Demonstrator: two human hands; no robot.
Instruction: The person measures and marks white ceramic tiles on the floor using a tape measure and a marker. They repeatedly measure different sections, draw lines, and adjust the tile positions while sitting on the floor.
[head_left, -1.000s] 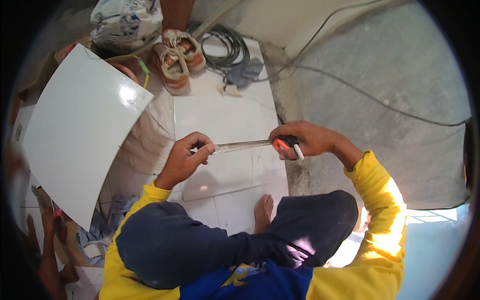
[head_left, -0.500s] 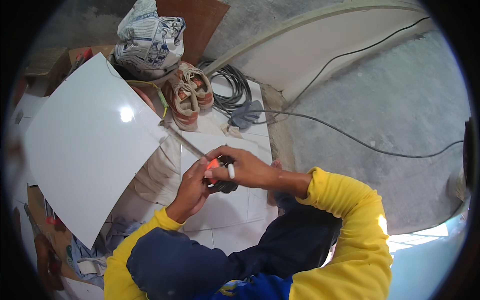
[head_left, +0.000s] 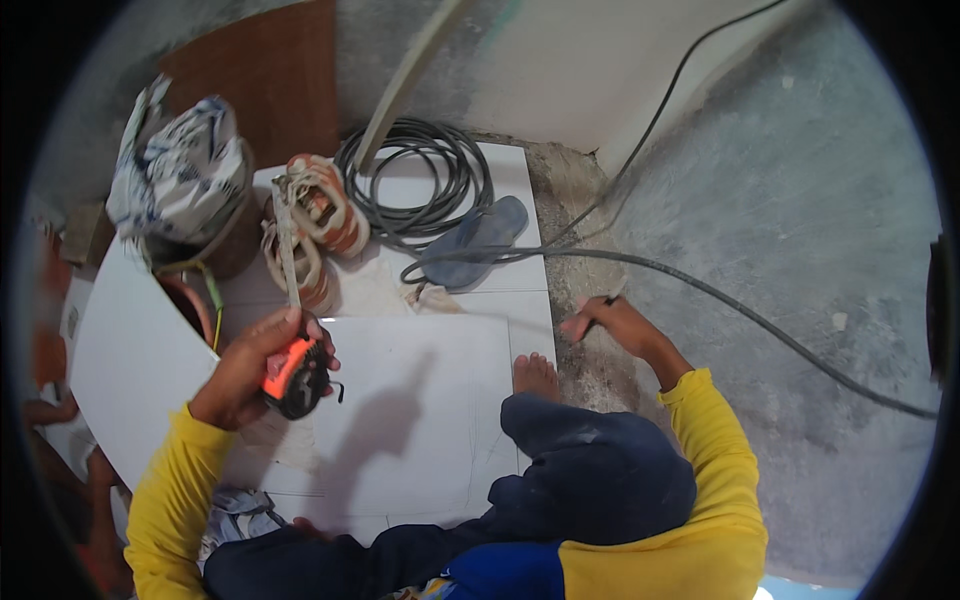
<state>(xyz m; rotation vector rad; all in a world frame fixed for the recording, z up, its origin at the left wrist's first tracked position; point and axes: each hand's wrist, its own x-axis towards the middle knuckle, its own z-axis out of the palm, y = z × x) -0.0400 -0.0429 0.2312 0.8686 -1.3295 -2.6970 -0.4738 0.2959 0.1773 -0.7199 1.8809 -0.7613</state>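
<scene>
My left hand is closed around an orange and black tape measure above a white sheet. From its case a length of metal blade stretches away from me, passing in front of a pair of orange and white sneakers. Out to the right, over the rough floor edge, my right hand has its fingers bent around a slim, dark pen-like thing, which is mostly hidden. The two hands are well apart.
A larger white sheet lies at left. Beyond are a bagged bucket, a coiled black cable and blue flip-flops. The cable runs right across the grey concrete. Another person's hand shows at far left.
My hands have separated: the left moved left with the tape measure, the right moved right, off its case. The blade now points more straight ahead. The view has shifted too.
</scene>
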